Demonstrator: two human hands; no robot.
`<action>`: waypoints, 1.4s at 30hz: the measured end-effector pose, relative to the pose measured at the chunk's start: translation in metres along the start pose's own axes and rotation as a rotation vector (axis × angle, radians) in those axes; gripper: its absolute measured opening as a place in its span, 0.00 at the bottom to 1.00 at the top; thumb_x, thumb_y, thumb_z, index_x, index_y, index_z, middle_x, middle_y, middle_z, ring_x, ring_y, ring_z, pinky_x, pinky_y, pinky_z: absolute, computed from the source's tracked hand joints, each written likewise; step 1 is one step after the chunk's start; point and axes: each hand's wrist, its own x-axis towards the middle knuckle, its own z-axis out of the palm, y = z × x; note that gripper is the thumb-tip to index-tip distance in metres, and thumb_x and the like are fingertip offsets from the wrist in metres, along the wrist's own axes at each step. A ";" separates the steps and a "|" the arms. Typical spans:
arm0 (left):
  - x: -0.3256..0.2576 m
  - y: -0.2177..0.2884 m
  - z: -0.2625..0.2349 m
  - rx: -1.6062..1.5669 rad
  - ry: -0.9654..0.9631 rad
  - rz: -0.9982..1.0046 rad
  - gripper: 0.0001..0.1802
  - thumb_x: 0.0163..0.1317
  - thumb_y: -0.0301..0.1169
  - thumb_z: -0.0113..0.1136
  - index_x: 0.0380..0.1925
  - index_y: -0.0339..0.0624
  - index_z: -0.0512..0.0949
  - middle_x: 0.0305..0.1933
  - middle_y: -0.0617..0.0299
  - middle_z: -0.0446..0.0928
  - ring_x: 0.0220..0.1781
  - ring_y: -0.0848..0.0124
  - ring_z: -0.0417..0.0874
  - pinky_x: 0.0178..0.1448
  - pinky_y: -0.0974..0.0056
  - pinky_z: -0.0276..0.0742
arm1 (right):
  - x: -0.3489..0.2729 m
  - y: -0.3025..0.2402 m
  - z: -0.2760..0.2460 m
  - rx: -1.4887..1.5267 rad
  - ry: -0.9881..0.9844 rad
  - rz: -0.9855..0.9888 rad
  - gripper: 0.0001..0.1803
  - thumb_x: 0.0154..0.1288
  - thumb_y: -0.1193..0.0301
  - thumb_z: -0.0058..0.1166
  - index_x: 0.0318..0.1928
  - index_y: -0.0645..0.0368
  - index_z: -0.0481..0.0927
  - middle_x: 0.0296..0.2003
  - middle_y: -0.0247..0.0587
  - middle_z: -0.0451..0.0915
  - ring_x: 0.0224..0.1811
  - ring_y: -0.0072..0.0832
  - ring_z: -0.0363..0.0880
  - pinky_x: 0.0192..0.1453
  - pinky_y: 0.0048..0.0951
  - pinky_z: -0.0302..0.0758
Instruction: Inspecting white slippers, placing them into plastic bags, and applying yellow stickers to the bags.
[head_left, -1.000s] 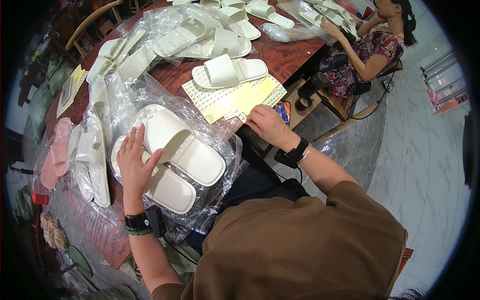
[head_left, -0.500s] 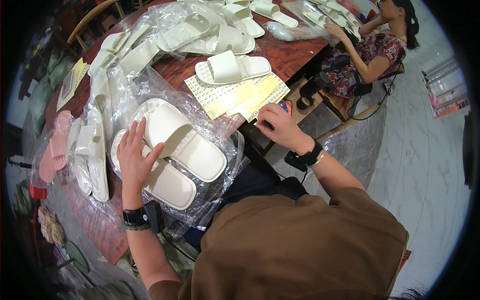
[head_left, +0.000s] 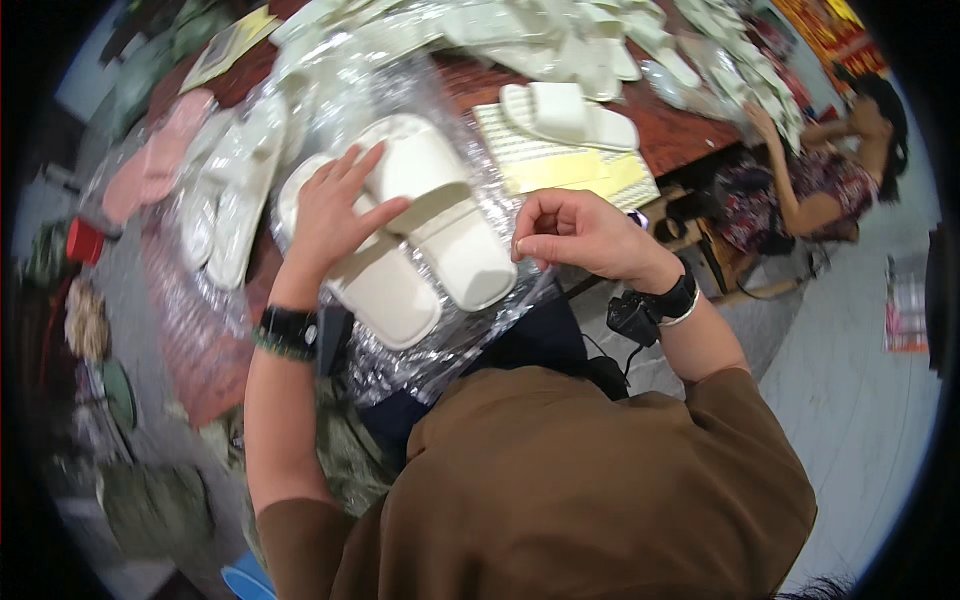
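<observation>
A pair of white slippers lies on crinkled clear plastic (head_left: 375, 380) in front of me: the left slipper (head_left: 390, 300) and the right slipper (head_left: 475, 265), toes pointing away. My left hand (head_left: 335, 220) rests over their straps with its fingers spread. Close to the right slipper's heel, my right hand (head_left: 590, 235) is closed in a pinch; anything between the fingertips is too small to make out. Beyond it are yellowish sheets (head_left: 560, 170) covered in rows of small printed marks. Another white slipper (head_left: 605, 128) sits at their far edge.
Several white slippers (head_left: 520, 30) in clear plastic are heaped along the far side of the red-brown table (head_left: 195, 365). Plastic-wrapped white slippers (head_left: 245, 190) and pink slippers (head_left: 160, 165) lie at left. A seated person (head_left: 820, 205) handles slippers at far right. A red container (head_left: 85, 240) stands left.
My right hand has moved from the edge of the sheets to beside the right slipper's heel. My left hand remains on the pair. The view has shifted.
</observation>
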 end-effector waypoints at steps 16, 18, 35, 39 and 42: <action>0.000 -0.024 0.008 -0.079 -0.097 -0.008 0.47 0.55 0.74 0.55 0.72 0.68 0.66 0.75 0.44 0.63 0.75 0.40 0.62 0.75 0.40 0.55 | 0.135 0.010 0.107 -1.134 -0.536 -0.043 0.09 0.57 0.72 0.55 0.33 0.65 0.83 0.25 0.42 0.85 0.28 0.33 0.86 0.36 0.33 0.82; 0.003 -0.025 0.004 -0.071 -0.137 0.001 0.46 0.56 0.74 0.54 0.73 0.70 0.65 0.76 0.45 0.61 0.76 0.41 0.61 0.76 0.40 0.54 | 0.142 0.010 0.108 -1.174 -0.604 -0.025 0.09 0.56 0.72 0.56 0.33 0.65 0.83 0.26 0.43 0.86 0.29 0.33 0.87 0.36 0.33 0.82; 0.009 -0.025 -0.008 -0.239 -0.327 -0.043 0.36 0.71 0.65 0.41 0.75 0.68 0.61 0.81 0.47 0.51 0.81 0.47 0.49 0.82 0.47 0.42 | 0.162 0.030 0.120 -1.373 -0.391 -0.323 0.06 0.53 0.74 0.58 0.31 0.61 0.85 0.30 0.50 0.85 0.36 0.45 0.85 0.42 0.41 0.80; 0.007 -0.028 -0.006 -0.229 -0.326 -0.068 0.35 0.72 0.64 0.40 0.75 0.68 0.61 0.81 0.47 0.51 0.81 0.47 0.49 0.82 0.48 0.42 | 0.150 0.034 0.116 -1.363 -0.261 -0.445 0.06 0.55 0.76 0.56 0.32 0.63 0.83 0.31 0.53 0.84 0.37 0.47 0.84 0.43 0.44 0.79; 0.006 -0.033 -0.004 -0.234 -0.319 0.088 0.35 0.73 0.63 0.40 0.75 0.68 0.61 0.81 0.47 0.51 0.81 0.47 0.49 0.82 0.48 0.42 | 0.136 0.027 0.109 -1.338 -0.228 -0.458 0.08 0.56 0.76 0.56 0.36 0.64 0.82 0.32 0.54 0.83 0.37 0.49 0.84 0.43 0.45 0.79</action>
